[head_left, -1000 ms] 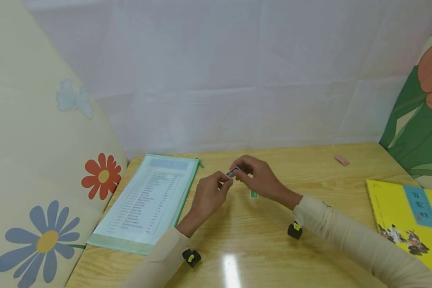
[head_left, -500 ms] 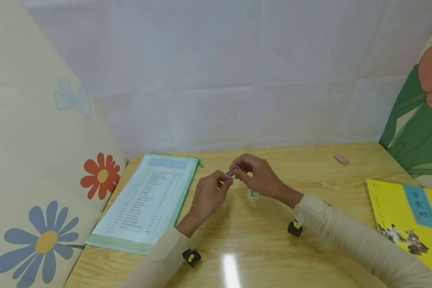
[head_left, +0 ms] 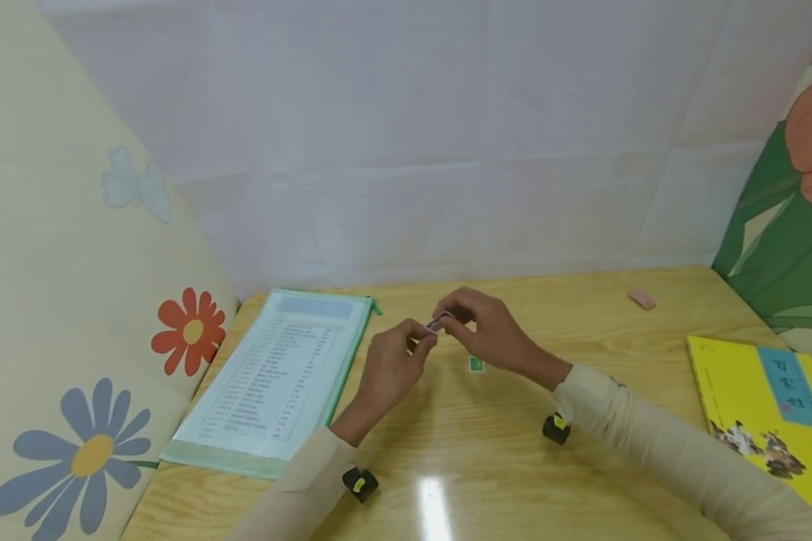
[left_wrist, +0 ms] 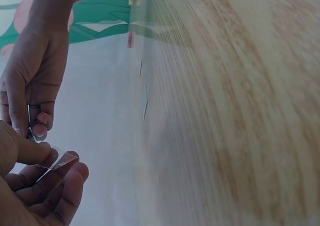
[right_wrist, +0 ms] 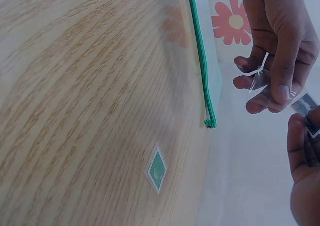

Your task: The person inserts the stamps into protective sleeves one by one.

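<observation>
In the head view my left hand [head_left: 394,361] and right hand [head_left: 483,327] meet above the table's middle, pinching opposite ends of a small dark stamp [head_left: 436,323] with a white border. Clear plastic film, like a small sleeve [left_wrist: 64,159], shows between the left thumb and fingers in the left wrist view. From the right wrist view, the stamp's dark face [right_wrist: 304,105] lies between the two hands, with its lower end in the right fingertips. A green stamp [head_left: 477,364] with a white edge lies on the wooden table, just below the right hand.
A pale green zip folder [head_left: 277,376] with a printed sheet lies on the left. On the right is a yellow book [head_left: 737,391]; a small pink block [head_left: 642,300] sits near the back edge. White cloth [head_left: 406,150] hangs behind the table [head_left: 487,466].
Both hands keep their pinch on the stamp in nearly the same place. The stamp tilts very slightly between the fingers; the table's things have not moved.
</observation>
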A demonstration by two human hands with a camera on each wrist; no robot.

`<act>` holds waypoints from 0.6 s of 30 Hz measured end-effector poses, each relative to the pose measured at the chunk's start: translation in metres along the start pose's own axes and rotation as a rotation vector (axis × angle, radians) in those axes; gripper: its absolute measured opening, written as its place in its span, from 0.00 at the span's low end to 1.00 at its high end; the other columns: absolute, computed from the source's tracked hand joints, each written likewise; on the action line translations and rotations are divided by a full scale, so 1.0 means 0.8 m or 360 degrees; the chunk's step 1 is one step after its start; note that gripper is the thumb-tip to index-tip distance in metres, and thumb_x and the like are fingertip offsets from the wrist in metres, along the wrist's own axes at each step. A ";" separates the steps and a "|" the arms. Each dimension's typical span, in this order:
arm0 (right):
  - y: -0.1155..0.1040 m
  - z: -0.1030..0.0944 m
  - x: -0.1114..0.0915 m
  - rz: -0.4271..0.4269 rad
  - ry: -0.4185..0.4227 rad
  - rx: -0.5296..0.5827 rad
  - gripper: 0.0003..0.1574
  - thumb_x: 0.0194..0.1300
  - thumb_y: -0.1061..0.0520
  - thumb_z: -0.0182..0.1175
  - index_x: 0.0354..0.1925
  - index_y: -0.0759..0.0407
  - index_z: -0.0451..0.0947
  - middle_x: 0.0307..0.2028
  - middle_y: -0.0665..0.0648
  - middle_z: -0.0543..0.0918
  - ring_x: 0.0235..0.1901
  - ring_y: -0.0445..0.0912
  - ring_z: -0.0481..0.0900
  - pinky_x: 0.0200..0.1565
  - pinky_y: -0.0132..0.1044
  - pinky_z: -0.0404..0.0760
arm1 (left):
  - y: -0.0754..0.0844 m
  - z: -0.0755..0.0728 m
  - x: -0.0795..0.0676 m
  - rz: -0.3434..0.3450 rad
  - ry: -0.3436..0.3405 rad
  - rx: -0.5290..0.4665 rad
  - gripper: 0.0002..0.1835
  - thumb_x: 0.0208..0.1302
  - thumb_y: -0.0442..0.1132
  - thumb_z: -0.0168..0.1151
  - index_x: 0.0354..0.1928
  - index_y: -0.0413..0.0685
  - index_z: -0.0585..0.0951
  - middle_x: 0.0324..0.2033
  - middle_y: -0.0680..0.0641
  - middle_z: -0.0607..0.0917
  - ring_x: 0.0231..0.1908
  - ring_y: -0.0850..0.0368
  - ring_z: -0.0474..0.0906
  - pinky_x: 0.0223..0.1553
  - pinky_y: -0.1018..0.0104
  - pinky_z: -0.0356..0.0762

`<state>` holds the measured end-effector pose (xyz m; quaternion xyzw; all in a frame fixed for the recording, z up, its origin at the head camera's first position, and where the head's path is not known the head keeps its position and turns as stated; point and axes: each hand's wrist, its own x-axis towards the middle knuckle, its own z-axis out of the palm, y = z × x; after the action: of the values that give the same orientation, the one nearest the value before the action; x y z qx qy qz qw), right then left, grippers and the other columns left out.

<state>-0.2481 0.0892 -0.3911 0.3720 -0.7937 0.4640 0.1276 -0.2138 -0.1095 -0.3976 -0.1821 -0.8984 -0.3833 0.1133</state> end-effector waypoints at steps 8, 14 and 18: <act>0.001 0.000 -0.002 0.0017 0.0033 0.0011 0.08 0.74 0.59 0.60 0.50 0.53 0.79 0.43 0.47 0.81 0.35 0.41 0.81 0.36 0.39 0.83 | 0.000 0.002 -0.001 -0.0005 0.0025 -0.0019 0.07 0.72 0.43 0.63 0.41 0.48 0.83 0.35 0.52 0.87 0.28 0.64 0.81 0.22 0.69 0.77; 0.001 0.001 -0.002 -0.0010 0.0084 -0.0062 0.08 0.72 0.60 0.62 0.49 0.53 0.79 0.43 0.47 0.80 0.37 0.38 0.81 0.39 0.34 0.83 | 0.000 0.003 -0.001 -0.0022 0.0049 -0.0027 0.07 0.72 0.44 0.63 0.42 0.49 0.83 0.35 0.52 0.87 0.28 0.63 0.80 0.22 0.69 0.77; 0.002 0.002 -0.001 -0.0030 0.0091 -0.0067 0.08 0.73 0.60 0.62 0.49 0.53 0.78 0.43 0.48 0.80 0.37 0.38 0.81 0.39 0.34 0.83 | 0.000 0.002 0.001 -0.0021 0.0056 -0.0028 0.07 0.72 0.44 0.63 0.41 0.49 0.83 0.35 0.52 0.87 0.28 0.63 0.80 0.21 0.68 0.76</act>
<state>-0.2484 0.0888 -0.3932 0.3633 -0.7958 0.4565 0.1624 -0.2143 -0.1077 -0.3985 -0.1704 -0.8940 -0.3952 0.1249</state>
